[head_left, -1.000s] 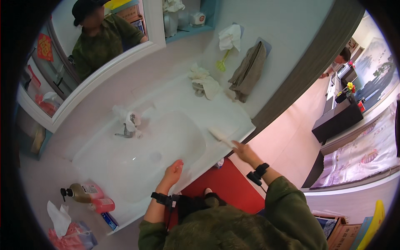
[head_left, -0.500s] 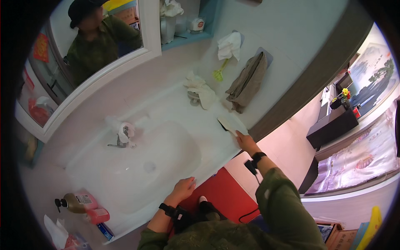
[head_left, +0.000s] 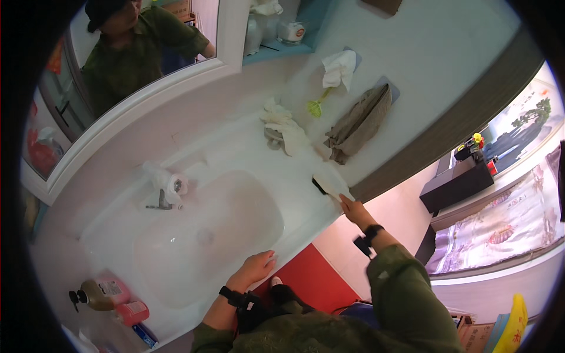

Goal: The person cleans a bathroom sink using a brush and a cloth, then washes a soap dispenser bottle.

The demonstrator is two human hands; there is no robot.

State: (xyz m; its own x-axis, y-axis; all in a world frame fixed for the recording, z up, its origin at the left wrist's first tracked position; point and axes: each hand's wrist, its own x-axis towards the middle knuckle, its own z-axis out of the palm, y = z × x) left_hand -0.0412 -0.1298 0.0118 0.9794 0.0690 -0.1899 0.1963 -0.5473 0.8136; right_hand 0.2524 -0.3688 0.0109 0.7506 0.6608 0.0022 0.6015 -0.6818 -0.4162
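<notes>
At ctr. (head_left: 303,203), R hand (head_left: 356,213) grips brush (head_left: 331,189); L hand (head_left: 256,267) slack, seemingly empty. Step: apparently brushing; next needs firm hold.

Right of centre: handle end of the brush (head_left: 331,189) hidden in the right hand (head_left: 355,213). Left hand (head_left: 256,268), lower centre: fingers overlap, not separable. Faucet (head_left: 176,185), left of centre: white part pale, outline unclear. Drain (head_left: 205,237) blurred. Mirror (head_left: 156,82), upper left, and brown item (head_left: 384,5), upper right, cut by top edge; item's kind unclear. Tissue (head_left: 88,342), lower left, cut by bottom edge.
</notes>
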